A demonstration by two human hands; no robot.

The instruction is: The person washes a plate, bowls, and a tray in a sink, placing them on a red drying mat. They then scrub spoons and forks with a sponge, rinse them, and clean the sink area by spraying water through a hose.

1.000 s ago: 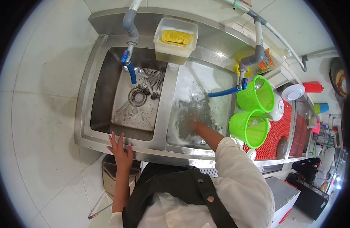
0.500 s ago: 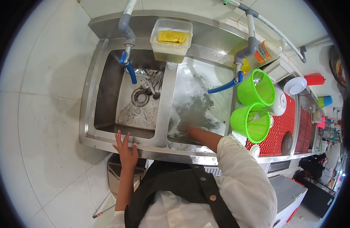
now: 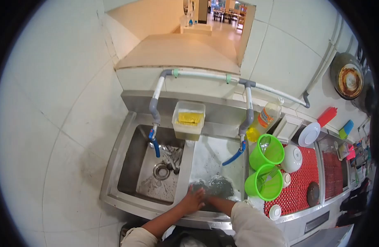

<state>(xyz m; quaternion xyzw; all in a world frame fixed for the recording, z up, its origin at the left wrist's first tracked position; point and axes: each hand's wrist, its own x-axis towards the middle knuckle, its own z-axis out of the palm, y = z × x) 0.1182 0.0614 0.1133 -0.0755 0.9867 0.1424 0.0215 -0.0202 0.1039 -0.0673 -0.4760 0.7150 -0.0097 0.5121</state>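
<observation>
Soapy water fills the right sink basin (image 3: 202, 154), with white foam around a darker patch. My left hand (image 3: 193, 199) is over the front left part of that basin, its fingers apart at the water's surface beside my right wrist. Nothing shows in the left hand. My right hand (image 3: 209, 198) dips into the cloudy water, which hides its fingers and anything they may hold. In the left basin (image 3: 129, 175), several spoons and other cutlery (image 3: 172, 157) lie near a round drain (image 3: 161, 171).
Blue-hosed taps (image 3: 155, 146) hang over both basins. A plastic tub (image 3: 188, 131) with a yellow sponge (image 3: 189, 118) sits behind the divider. Green baskets (image 3: 255, 187) with cutlery, a white bowl (image 3: 292, 159) and a red mat (image 3: 298, 183) are at the right.
My left hand has moved from the left basin's front edge to the right basin, beside my right hand. The view has tilted up, showing the wall opening. My right hand stays in the water.
</observation>
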